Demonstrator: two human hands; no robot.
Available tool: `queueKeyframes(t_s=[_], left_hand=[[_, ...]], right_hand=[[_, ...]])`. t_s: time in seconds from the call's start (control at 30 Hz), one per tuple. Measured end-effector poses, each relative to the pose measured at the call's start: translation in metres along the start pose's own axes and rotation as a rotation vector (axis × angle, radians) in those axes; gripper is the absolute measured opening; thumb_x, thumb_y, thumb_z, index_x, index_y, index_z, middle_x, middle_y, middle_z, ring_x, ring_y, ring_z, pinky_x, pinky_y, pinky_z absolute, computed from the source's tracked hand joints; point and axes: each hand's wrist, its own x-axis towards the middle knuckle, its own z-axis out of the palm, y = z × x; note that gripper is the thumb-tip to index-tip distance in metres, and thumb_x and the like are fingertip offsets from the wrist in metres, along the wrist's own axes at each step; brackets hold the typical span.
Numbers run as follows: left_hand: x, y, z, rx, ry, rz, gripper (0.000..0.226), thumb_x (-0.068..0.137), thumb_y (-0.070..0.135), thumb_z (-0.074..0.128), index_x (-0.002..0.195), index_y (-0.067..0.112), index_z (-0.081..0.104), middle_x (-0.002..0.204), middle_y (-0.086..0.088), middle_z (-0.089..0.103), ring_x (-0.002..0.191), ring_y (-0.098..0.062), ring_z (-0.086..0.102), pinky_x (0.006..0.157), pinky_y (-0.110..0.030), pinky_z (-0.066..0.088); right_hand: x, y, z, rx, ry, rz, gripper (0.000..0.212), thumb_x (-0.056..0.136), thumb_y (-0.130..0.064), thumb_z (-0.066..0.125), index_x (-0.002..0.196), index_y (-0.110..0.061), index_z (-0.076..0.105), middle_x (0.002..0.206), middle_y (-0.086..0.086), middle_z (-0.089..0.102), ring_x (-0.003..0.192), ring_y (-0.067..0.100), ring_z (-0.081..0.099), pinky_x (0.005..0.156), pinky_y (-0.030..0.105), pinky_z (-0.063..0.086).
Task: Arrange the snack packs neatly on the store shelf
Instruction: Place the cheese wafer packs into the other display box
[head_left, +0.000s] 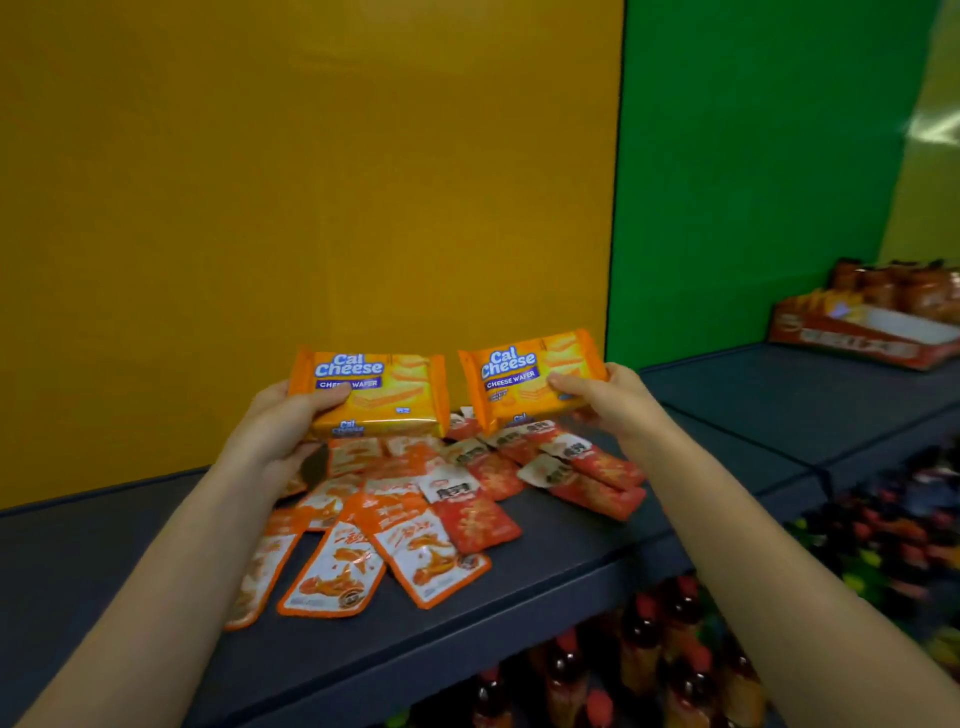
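**While both hands hold wafers above the heap, the set-down side is undecided**

As things stand, each hand grips one pack by its outer end. Left hand (275, 431): thumb curled over the lower left of the front face, fingers wrapped behind and beneath the left wafer pack (374, 389). Right hand (613, 400): thumb pressed on the front face near the right end of the right wafer pack (530, 374), fingers hidden behind it.

Position: both packs are in the air, over the rear of the loose heap, in front of the yellow back panel (311, 182). Inner ends face each other, close but apart.

Axis: both run left to right. The left pack sits about level; the right one tilts, outer end higher. Print faces the wearer and reads upright.

Below lie scattered orange fish sachets (337, 566) and red sachets (478, 519), overlapping at all angles on the dark shelf (571, 571).

Judgement: the heap fills the middle, so bare shelf lies outward from each grip. The left hand is nearer the stretch under the yellow panel, the right hand nearer the stretch below the green panel (753, 182). To make one row, one pack must cross the heap. Keeping the long axes along the back wall, faces forward, looks the tidy choice. The right pack needs levelling first.
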Motion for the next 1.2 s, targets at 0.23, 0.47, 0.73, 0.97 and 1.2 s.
queueKeyframes(t_s=[0.23, 0.47, 0.73, 0.97, 1.2], left_hand=[[-0.016, -0.017, 0.179, -0.058, -0.226, 0.001, 0.009, 0.085, 0.004, 0.060, 0.082, 0.012, 0.058, 0.044, 0.007, 0.065, 0.038, -0.003, 0.060, 0.040, -0.013, 0.049], [-0.044, -0.051, 0.357, -0.129, -0.336, -0.054, 0.039, 0.084, 0.005, 0.063, 0.121, 0.002, 0.053, 0.078, -0.003, 0.061, 0.069, -0.013, 0.057, 0.062, -0.025, 0.047], [-0.057, -0.078, 0.518, -0.100, -0.439, -0.144, 0.012, 0.084, 0.002, 0.062, 0.093, 0.007, 0.056, 0.076, -0.005, 0.058, 0.065, -0.013, 0.054, 0.058, -0.023, 0.045], [-0.046, -0.087, 0.633, -0.099, -0.480, -0.191, 0.011, 0.085, 0.002, 0.061, 0.091, 0.007, 0.053, 0.074, -0.005, 0.057, 0.064, -0.013, 0.054, 0.059, -0.022, 0.046], [-0.001, -0.089, 0.746, -0.099, -0.479, -0.181, 0.017, 0.086, 0.003, 0.060, 0.076, 0.013, 0.050, 0.073, -0.004, 0.056, 0.055, -0.012, 0.057, 0.050, -0.021, 0.049]], right_hand=[[0.005, 0.002, -0.186, -0.056, 0.218, -0.025, 0.036, 0.078, -0.019, 0.073, 0.106, -0.010, 0.053, 0.101, 0.007, 0.064, 0.078, 0.017, 0.059, 0.063, 0.025, 0.047], [0.015, 0.008, -0.358, -0.155, 0.340, 0.002, 0.043, 0.078, -0.025, 0.073, 0.113, -0.009, 0.055, 0.111, 0.010, 0.066, 0.087, 0.020, 0.059, 0.068, 0.028, 0.048], [0.034, 0.016, -0.500, -0.160, 0.419, 0.049, 0.042, 0.082, -0.025, 0.070, 0.118, -0.008, 0.056, 0.111, 0.007, 0.064, 0.090, 0.017, 0.059, 0.062, 0.023, 0.043], [0.075, 0.027, -0.579, -0.108, 0.464, 0.050, 0.033, 0.084, -0.024, 0.068, 0.110, -0.012, 0.053, 0.100, 0.004, 0.062, 0.075, 0.011, 0.055, 0.059, 0.023, 0.041], [0.150, 0.032, -0.644, -0.056, 0.451, 0.017, 0.034, 0.085, -0.020, 0.066, 0.115, -0.010, 0.053, 0.108, 0.006, 0.062, 0.085, 0.013, 0.060, 0.070, 0.024, 0.047]])
